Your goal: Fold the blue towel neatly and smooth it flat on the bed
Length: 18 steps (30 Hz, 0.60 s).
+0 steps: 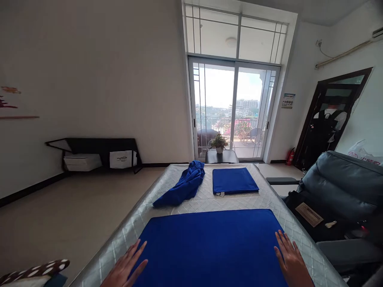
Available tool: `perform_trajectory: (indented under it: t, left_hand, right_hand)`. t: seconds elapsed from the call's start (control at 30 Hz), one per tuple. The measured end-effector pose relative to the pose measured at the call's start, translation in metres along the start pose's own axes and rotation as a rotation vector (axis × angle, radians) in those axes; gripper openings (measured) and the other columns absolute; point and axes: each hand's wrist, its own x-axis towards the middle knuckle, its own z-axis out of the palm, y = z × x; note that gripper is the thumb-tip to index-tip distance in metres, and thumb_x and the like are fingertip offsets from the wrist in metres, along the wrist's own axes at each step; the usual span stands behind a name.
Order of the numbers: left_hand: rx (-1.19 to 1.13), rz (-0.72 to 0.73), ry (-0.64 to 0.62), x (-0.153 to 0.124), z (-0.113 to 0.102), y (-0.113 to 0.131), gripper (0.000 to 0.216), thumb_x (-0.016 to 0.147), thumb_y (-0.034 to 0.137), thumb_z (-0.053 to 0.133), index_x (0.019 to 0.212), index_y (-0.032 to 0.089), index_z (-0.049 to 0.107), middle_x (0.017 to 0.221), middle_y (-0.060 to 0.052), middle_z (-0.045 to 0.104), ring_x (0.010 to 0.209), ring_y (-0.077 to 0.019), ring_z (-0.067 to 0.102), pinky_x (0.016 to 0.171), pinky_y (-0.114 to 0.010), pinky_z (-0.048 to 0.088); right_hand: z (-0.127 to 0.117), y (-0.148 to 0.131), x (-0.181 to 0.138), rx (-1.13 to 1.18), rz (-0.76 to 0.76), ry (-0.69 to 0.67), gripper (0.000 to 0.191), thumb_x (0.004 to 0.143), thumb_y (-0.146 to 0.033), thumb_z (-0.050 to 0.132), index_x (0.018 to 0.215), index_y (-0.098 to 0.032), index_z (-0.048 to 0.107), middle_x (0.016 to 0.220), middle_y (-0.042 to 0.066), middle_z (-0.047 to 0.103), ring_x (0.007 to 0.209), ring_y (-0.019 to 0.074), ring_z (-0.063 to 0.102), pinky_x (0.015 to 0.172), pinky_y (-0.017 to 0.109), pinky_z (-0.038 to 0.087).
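Observation:
A blue cloth lies spread flat on the quilted silver-white mattress in front of me. Over its left edge rests my left hand, fingers stretched out and apart. At the right edge, my right hand lies with spread fingers, partly on the cloth and partly over the mattress. Neither hand grips anything. Beyond the spread cloth are a crumpled blue cloth at the left and a neatly folded blue cloth with a white tag at the right.
A blue-grey armchair with a dark bag stands along the right side. Past the far end is a chair bearing a potted plant. A low black rack stands by the left wall, and a polka-dot fabric is at lower left.

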Motion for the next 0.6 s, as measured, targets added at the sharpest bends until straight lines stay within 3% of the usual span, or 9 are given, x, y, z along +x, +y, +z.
perform_trajectory:
  t: [0.07,0.17,0.3,0.43,0.6]
  left_hand:
    - [-0.082,-0.002,-0.053,0.022,-0.019,0.015,0.065,0.093,0.063,0.029,0.152,0.038,0.022,0.161,0.005,0.020,0.146,-0.0284,0.025,0.113,-0.055,0.036]
    - [-0.087,0.045,-0.020,0.066,-0.029,0.030,0.061,0.094,0.060,0.034,0.146,0.030,0.043,0.157,-0.003,0.035,0.143,-0.0303,0.036,0.113,-0.053,0.036]
    - [-0.030,0.020,0.182,0.109,-0.004,0.025,0.051,0.096,0.044,0.035,0.133,0.019,0.059,0.148,-0.009,0.050,0.138,-0.0259,0.044,0.115,-0.045,0.035]
    - [-0.029,0.017,0.185,0.117,0.027,0.008,0.054,0.096,0.046,0.033,0.136,0.017,0.056,0.146,-0.010,0.052,0.140,-0.0258,0.041,0.118,-0.045,0.029]
    - [-0.028,0.027,0.150,0.114,0.032,0.004,0.054,0.096,0.045,0.033,0.138,0.018,0.053,0.150,-0.010,0.048,0.142,-0.0234,0.039,0.120,-0.043,0.025]
  right_hand:
    - [0.001,-0.022,0.003,0.025,-0.020,-0.043,0.066,0.099,-0.059,0.023,0.152,-0.021,0.033,0.157,0.002,0.031,0.146,0.0252,0.025,0.120,0.051,0.023]
    - [-0.003,-0.078,0.009,0.088,-0.096,-0.161,0.065,0.099,-0.059,0.024,0.152,-0.023,0.032,0.158,0.001,0.028,0.146,0.0248,0.024,0.120,0.050,0.025]
    - [-0.017,-0.173,0.024,0.207,-0.252,-0.283,0.058,0.101,-0.057,0.024,0.152,-0.029,0.030,0.158,-0.002,0.026,0.146,0.0243,0.024,0.120,0.049,0.026]
    - [-0.025,-0.258,0.048,0.263,-0.375,-0.332,0.059,0.102,-0.055,0.020,0.154,-0.028,0.026,0.158,-0.001,0.027,0.147,0.0235,0.022,0.121,0.048,0.023]
    - [0.003,-0.347,0.084,0.314,-0.480,-0.352,0.062,0.103,-0.052,0.018,0.154,-0.020,0.028,0.159,0.006,0.026,0.148,0.0241,0.019,0.121,0.049,0.018]
